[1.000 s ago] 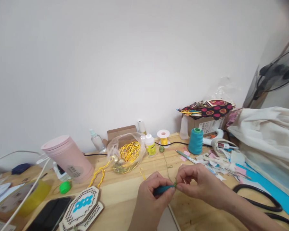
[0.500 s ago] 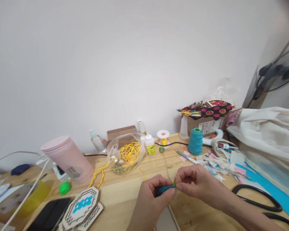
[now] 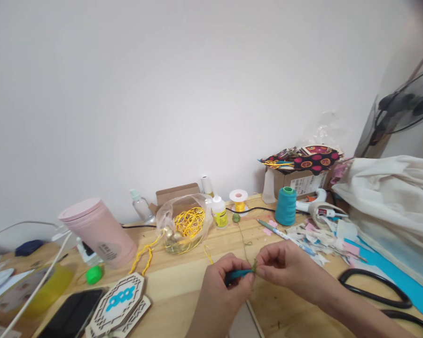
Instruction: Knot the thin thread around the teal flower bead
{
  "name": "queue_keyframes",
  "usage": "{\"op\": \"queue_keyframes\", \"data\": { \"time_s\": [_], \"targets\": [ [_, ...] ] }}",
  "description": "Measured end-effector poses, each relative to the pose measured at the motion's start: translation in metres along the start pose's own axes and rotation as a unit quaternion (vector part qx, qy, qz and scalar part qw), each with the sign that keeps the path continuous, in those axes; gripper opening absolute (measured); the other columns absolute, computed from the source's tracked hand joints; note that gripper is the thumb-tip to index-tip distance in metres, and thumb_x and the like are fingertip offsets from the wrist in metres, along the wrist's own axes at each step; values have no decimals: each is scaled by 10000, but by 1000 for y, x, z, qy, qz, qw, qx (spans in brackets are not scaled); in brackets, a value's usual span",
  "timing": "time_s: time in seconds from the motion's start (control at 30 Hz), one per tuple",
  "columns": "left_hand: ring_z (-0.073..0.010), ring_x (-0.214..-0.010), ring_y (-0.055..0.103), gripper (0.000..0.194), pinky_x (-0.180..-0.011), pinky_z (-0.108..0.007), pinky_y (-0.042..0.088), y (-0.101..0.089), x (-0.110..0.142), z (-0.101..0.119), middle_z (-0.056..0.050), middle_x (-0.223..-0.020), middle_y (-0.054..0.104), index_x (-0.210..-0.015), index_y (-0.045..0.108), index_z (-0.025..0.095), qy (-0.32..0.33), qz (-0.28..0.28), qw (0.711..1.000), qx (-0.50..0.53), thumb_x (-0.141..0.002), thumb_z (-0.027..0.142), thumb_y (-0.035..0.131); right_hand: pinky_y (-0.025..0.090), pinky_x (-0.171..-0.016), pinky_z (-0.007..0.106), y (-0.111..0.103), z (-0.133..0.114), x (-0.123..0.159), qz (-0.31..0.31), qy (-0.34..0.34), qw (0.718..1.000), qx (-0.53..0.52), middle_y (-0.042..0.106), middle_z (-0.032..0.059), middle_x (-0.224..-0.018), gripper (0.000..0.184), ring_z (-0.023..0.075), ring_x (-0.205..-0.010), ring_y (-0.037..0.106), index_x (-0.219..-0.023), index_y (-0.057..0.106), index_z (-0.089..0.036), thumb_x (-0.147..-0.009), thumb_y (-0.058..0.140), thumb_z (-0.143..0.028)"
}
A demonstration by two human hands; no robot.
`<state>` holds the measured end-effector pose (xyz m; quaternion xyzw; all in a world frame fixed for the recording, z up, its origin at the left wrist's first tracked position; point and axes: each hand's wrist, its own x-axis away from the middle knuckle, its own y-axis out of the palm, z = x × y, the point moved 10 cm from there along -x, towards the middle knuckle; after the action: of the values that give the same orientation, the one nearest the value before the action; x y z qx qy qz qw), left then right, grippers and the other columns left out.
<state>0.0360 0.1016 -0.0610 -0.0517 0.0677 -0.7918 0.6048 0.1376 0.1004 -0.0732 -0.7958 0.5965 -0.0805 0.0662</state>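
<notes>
My left hand (image 3: 225,293) is closed around a bundle of blue thread (image 3: 238,273), its end poking out between thumb and forefinger. Beside it, almost touching, my right hand (image 3: 285,267) pinches green thread (image 3: 254,265) at that end of the bundle. From there a strand runs back across the wood to a small green thread ball (image 3: 236,218). Under my hands lies a pale flat panel (image 3: 246,321), partly covered. A cone of teal thread (image 3: 285,206) stands upright behind my right hand. The exact wrap of the green thread is too small to make out.
Black scissor handles (image 3: 375,284) lie right of my forearm, near paper scraps (image 3: 324,239). Left are octagonal wooden pieces (image 3: 118,303), a black phone (image 3: 72,314) and a pink tumbler (image 3: 98,232). Behind stand a plastic bag of yellow cord (image 3: 188,223) and a glue bottle (image 3: 219,213).
Both hands have shifted very slightly left, and a little more of the blue bundle shows. The grips on the blue bundle and green thread stay the same.
</notes>
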Motion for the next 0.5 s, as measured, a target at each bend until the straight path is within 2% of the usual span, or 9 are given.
{"op": "queue_keyframes", "data": {
  "time_s": [0.17, 0.27, 0.4, 0.5],
  "targets": [
    [-103, -541, 393, 125, -499, -220, 289, 1, 0, 1, 14, -581, 467, -634, 596, 135, 17, -19, 1000, 2, -619, 258, 580, 219, -473, 196, 1, 2, 2, -9, 22, 996, -82, 433, -39, -536, 189, 71, -505, 306, -627, 598, -125, -655, 607, -312],
    [-112, -577, 427, 125, -535, -222, 312, 1, 1, 5, 6, -605, 486, -655, 611, 145, 37, -20, 999, 6, -646, 263, 572, 220, -485, 194, 3, 1, 5, -16, 35, 992, -122, 432, -50, -517, 156, 66, -502, 304, -599, 598, -131, -655, 615, -275],
    [-88, -532, 403, 150, -461, -197, 274, -1, 3, 2, 28, -631, 432, -785, 606, 176, 23, -2, 1000, 15, -659, 253, 574, 222, -478, 196, 6, 1, 6, -23, 44, 984, -173, 435, -55, -487, 124, 64, -483, 308, -559, 589, -133, -654, 598, -212],
    [-80, -534, 393, 102, -464, -199, 289, -3, 5, 16, 13, -719, 467, -775, 598, 193, 99, 8, 995, -18, -680, 217, 568, 224, -473, 193, 9, 4, 6, -34, 56, 971, -229, 430, -55, -491, 135, 63, -482, 312, -561, 588, -131, -648, 627, -226]
  ]
}}
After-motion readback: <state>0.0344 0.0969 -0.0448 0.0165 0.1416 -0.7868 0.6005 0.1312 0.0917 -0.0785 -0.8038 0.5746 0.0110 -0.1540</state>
